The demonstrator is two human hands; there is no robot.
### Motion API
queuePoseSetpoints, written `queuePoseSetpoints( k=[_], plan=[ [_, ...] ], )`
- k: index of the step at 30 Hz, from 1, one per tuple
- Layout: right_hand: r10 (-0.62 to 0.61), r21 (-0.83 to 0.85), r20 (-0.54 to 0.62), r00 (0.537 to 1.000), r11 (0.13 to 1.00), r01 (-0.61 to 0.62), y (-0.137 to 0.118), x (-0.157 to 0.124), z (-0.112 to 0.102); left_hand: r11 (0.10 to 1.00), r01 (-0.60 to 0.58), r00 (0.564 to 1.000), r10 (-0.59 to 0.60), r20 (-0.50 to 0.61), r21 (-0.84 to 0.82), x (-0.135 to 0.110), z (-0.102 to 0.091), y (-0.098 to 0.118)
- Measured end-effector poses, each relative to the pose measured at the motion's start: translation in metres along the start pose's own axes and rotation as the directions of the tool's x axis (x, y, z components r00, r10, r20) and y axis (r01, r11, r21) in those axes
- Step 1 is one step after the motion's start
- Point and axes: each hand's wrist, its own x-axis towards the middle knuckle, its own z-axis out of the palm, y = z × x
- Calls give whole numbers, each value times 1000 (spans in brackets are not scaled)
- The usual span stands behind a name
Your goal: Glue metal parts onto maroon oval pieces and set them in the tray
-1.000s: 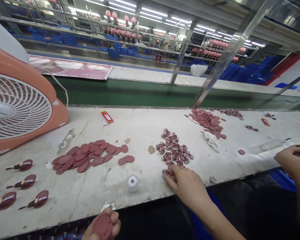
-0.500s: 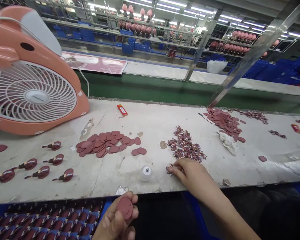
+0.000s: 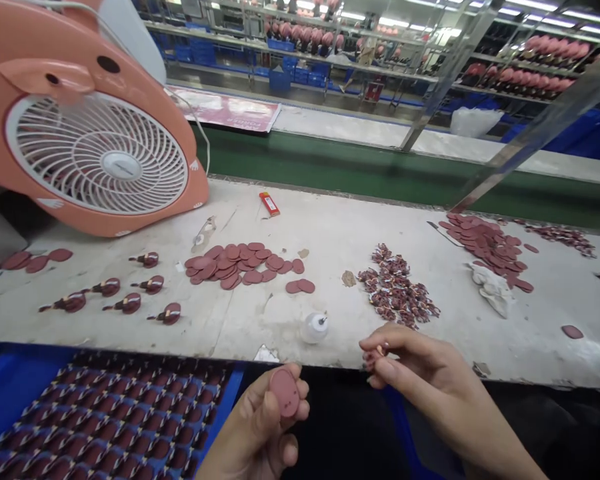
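My left hand [image 3: 263, 427] is low in front of the bench edge, fingers closed round a dark red oval disc [image 3: 285, 392] held flat side up. My right hand [image 3: 410, 367] hovers just off the bench edge to the right of it, pinching a small red-and-white piece [image 3: 379, 351] between thumb and fingertips. Behind my right hand lies a heap of the same small pieces [image 3: 397, 293]. A spread of red oval discs [image 3: 243, 262] lies further left on the white bench [image 3: 340, 240]. A small white glue bottle [image 3: 314, 327] stands near the edge between the hands.
An orange desk fan [image 3: 93, 143] stands at the back left. Assembled disc pieces [image 3: 130, 293] lie in rows on the left. A blue tray of finished parts [image 3: 105, 420] sits below the bench. Another disc pile [image 3: 487, 243], a white rag [image 3: 493, 290] and a red lighter [image 3: 269, 203] lie beyond.
My right hand has lifted off the small-piece heap with one piece and drawn back toward me. My left hand rose with the disc. The view swung left and down.
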Motion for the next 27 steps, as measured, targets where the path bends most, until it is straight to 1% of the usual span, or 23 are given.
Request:
queuePoseSetpoints(
  k=[2,3,4,5,7,9,11,13,17,23,27],
  plan=[
    [-61,129,137,989,991,43,-11,-5,9,1000,5,999,-6,34,18,-2,1,-3],
    [-103,154,178,979,985,76,-15,-6,14,1000,2,999,-4,53,22,-3,2,-4],
    [-142,147,192,971,982,114,-18,-6,18,1000,-4,997,2,71,23,-4,2,-5],
    [-181,115,187,966,980,161,-21,-6,23,1000,-10,996,8,88,23,-4,2,-6],
    [-248,-3,168,954,968,252,-24,-5,30,1000,-25,993,23,115,18,-5,3,-7],
    [-288,-116,181,940,943,311,-26,-2,34,999,-37,992,36,122,12,-6,4,-6],
    [-285,-153,214,934,935,320,-28,0,36,999,-40,993,39,108,7,-8,5,-4],
    [-268,-146,224,937,941,304,-30,2,36,999,-29,995,28,96,12,-9,6,-3],
    [-257,-169,251,933,938,304,-33,7,36,1000,-2,993,1,115,6,-10,7,1],
    [-258,-190,318,912,925,328,-38,11,36,999,36,993,-35,110,-1,-9,6,2],
    [-257,-276,376,890,886,372,-44,14,34,999,52,992,-51,116,-2,-7,5,2]
  ],
)
